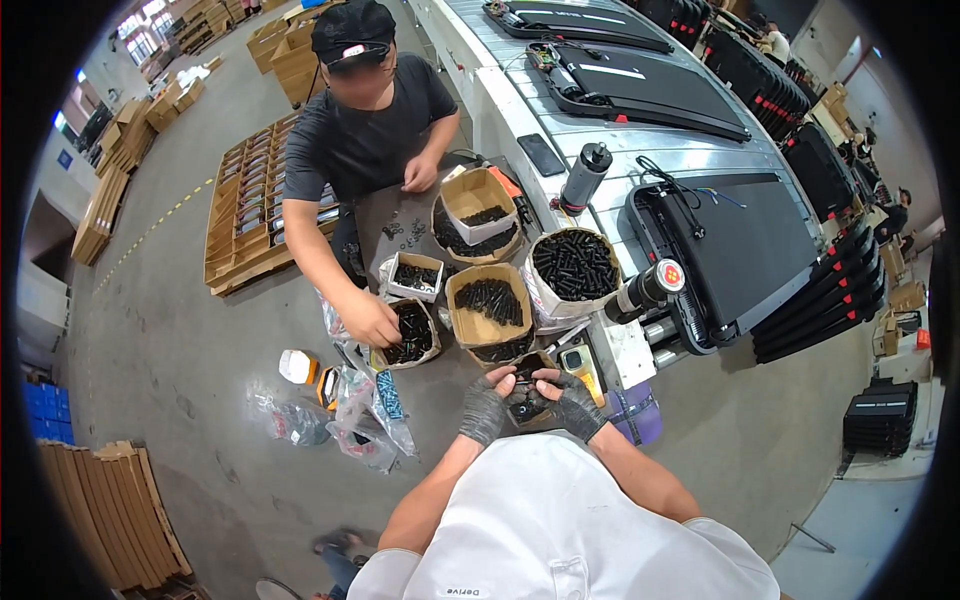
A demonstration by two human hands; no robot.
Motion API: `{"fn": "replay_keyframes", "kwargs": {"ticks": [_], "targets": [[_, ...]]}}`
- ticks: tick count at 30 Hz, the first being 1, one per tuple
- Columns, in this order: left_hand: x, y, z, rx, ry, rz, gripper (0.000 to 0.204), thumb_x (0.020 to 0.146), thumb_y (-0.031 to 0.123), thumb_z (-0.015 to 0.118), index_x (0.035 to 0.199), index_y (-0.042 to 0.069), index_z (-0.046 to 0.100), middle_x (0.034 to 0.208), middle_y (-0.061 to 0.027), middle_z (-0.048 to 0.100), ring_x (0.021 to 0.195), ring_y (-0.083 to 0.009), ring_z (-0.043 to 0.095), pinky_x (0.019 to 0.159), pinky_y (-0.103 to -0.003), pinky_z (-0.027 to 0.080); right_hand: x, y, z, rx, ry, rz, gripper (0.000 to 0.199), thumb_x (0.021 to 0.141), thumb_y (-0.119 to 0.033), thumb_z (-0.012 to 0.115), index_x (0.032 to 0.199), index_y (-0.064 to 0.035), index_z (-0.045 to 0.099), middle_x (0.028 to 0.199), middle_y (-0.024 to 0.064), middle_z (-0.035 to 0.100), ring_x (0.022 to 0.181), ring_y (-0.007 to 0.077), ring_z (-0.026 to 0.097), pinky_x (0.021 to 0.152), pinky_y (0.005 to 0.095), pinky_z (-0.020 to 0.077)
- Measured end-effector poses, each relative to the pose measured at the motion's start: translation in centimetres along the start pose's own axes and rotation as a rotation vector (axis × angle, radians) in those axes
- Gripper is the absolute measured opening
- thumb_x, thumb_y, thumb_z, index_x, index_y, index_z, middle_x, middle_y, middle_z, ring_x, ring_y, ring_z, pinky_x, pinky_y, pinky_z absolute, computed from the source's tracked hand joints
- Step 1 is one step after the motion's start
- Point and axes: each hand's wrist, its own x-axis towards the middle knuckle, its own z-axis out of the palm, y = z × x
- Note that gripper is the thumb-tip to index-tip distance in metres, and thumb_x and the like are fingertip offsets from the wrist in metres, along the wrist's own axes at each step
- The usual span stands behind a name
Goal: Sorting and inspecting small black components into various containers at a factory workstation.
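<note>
Both my hands wear dark grey fingerless gloves and meet close in front of my body. The fingers of my left hand (486, 408) pinch inward at a small dark part, too small to make out. My right hand (574, 404) closes on the same spot from the other side. Just below the fingertips is a small container of dark parts (528, 411), mostly covered by my hands. Beyond it stands a cardboard box of black screws (489, 302). To its right is a white sack of black screws or bolts (575, 265).
Across the dark table (455, 385), a person's hand (371, 320) reaches into another box of black parts (409, 335). Plastic bags (362, 405) lie at the left. On the right, a roller conveyor carries black flat machines (735, 260), a black motor cylinder (586, 178) and a phone (541, 155).
</note>
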Motion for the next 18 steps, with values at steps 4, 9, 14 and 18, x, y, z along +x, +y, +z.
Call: {"fn": "replay_keyframes", "kwargs": {"ticks": [4,9,14,18], "targets": [[0.13,0.0,0.21,-0.003,-0.001,-0.014,0.033,0.089,0.016,0.063,0.116,-0.002,0.057,0.101,-0.0108,0.065,0.088,-0.0181,0.063,0.08,-0.029,0.052,0.18,0.09,0.17,0.006,0.018,-0.009,0.026,0.089,-0.011,0.061,0.113,-0.0004,0.058,0.1,0.0058,0.063,0.093,0.0141,0.061,0.082,0.0252,0.0514],[0.33,-0.19,0.07,0.028,0.021,0.025,0.032,0.089,0.015,0.063,0.115,-0.002,0.057,0.102,-0.011,0.065,0.087,-0.0181,0.064,0.079,-0.029,0.052,0.4,0.04,0.54,-0.201,0.048,-0.152,0.028,0.089,-0.014,0.063,0.112,0.0008,0.061,0.1,0.006,0.064,0.092,0.0131,0.062,0.082,0.0249,0.0498],[0.4,-0.32,0.01,0.092,0.013,0.043,0.031,0.088,0.014,0.063,0.114,-0.001,0.058,0.101,-0.0112,0.065,0.085,-0.0184,0.064,0.078,-0.029,0.053,0.38,0.07,0.75,-0.436,0.103,-0.263,0.028,0.089,-0.018,0.063,0.11,0.0,0.064,0.098,0.0052,0.066,0.089,0.0117,0.062,0.081,0.0247,0.0483],[0.16,0.15,0.44,0.063,0.022,0.004,0.031,0.088,0.014,0.064,0.114,-0.001,0.058,0.1,-0.0111,0.065,0.085,-0.0182,0.064,0.078,-0.029,0.053,0.66,0.52,0.69,-0.389,0.106,-0.206,0.028,0.087,-0.018,0.064,0.111,-0.0026,0.064,0.098,0.0054,0.067,0.088,0.0115,0.061,0.079,0.0248,0.0479]]}}
